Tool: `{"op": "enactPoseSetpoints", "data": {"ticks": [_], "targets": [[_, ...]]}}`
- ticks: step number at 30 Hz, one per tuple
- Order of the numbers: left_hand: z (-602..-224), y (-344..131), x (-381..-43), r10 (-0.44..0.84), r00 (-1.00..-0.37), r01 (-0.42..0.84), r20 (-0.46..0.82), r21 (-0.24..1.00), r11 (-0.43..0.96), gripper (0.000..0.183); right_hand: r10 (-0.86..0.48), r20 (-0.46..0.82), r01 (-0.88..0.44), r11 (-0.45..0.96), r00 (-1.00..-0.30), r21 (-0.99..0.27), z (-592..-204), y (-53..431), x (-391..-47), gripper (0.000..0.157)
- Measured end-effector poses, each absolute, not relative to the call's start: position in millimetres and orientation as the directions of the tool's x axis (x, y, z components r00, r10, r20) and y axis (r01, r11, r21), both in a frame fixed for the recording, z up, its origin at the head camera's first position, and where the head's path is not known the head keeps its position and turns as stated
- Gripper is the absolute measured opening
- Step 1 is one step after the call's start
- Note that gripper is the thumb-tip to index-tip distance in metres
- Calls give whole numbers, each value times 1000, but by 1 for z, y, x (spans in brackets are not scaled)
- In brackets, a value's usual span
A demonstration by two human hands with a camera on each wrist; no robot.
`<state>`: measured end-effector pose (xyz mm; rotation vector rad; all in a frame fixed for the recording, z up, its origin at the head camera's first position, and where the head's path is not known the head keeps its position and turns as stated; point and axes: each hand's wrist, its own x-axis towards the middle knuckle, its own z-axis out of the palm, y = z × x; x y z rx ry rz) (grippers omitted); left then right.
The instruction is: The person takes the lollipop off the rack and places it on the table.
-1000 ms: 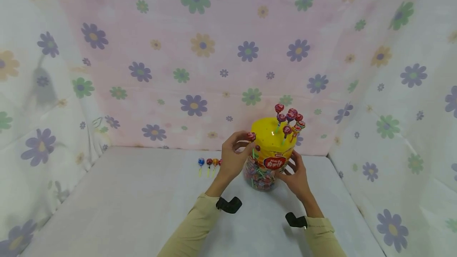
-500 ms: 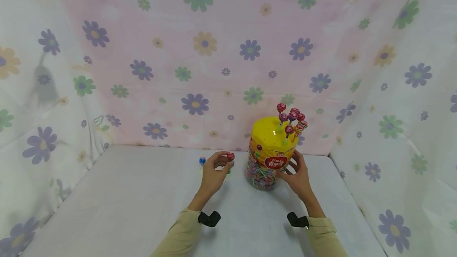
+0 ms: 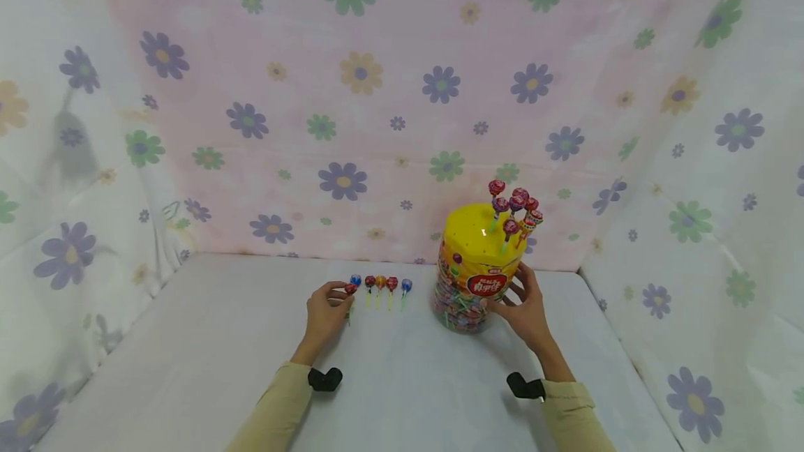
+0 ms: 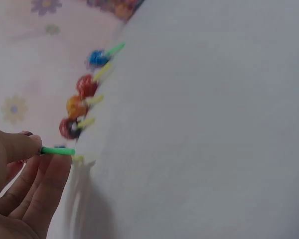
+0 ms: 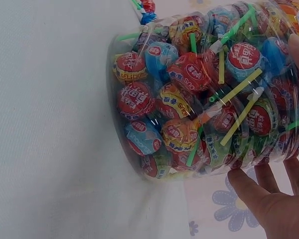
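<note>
My left hand (image 3: 323, 316) pinches a red-wrapped lollipop (image 3: 350, 289) between thumb and fingers, at the left end of a row of lollipops on the table. In the left wrist view its green stick (image 4: 58, 151) pokes out past the thumb. The row includes a blue lollipop (image 3: 407, 285) at its right end and an orange lollipop (image 3: 380, 282) in the middle. A clear jar (image 3: 461, 309) full of lollipops stands to the right, with a yellow lid (image 3: 471, 229). My right hand (image 3: 527, 316) grips the jar's right side, fingers behind it and thumb in front.
Several lollipops (image 3: 518, 197) stand upright in the right part of the yellow lid. The white table (image 3: 207, 354) meets a flowered cloth backdrop (image 3: 402, 89) behind the jar, with cloth walls at both sides.
My left hand has moved from beside the jar's lid, left and down to the row's left end, with the red lollipop still pinched. The right hand stays on the jar.
</note>
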<state>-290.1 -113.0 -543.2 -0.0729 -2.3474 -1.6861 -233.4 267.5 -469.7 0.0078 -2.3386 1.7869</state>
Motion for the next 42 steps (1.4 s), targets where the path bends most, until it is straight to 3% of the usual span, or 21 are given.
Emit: {"op": "enactPoseSetpoints", "data": {"ticks": [6,14,29,34,42], "targets": [[-542,-127,-312,-147,-966,144,214,913,382,30,127,184,-144,275,-975,-951,-490,275,-245,96],[-543,-130,-333,-141,-975,80,173,861,501,28,114,158,-123,265,-981,-956,-468,266,-234,93],[-529,-125,-332,-100,-991,7,89,777,629,33,116,134,-100,265,-984,-959,-453,261,-224,91],[-513,-121,-330,-98,-971,121,218,800,588,29,111,141,-107,269,-984,-957,-454,261,-223,91],[-451,-80,-318,84,-908,416,410,858,300,27,108,143,-110,265,-984,-958,-454,261,-223,91]]}}
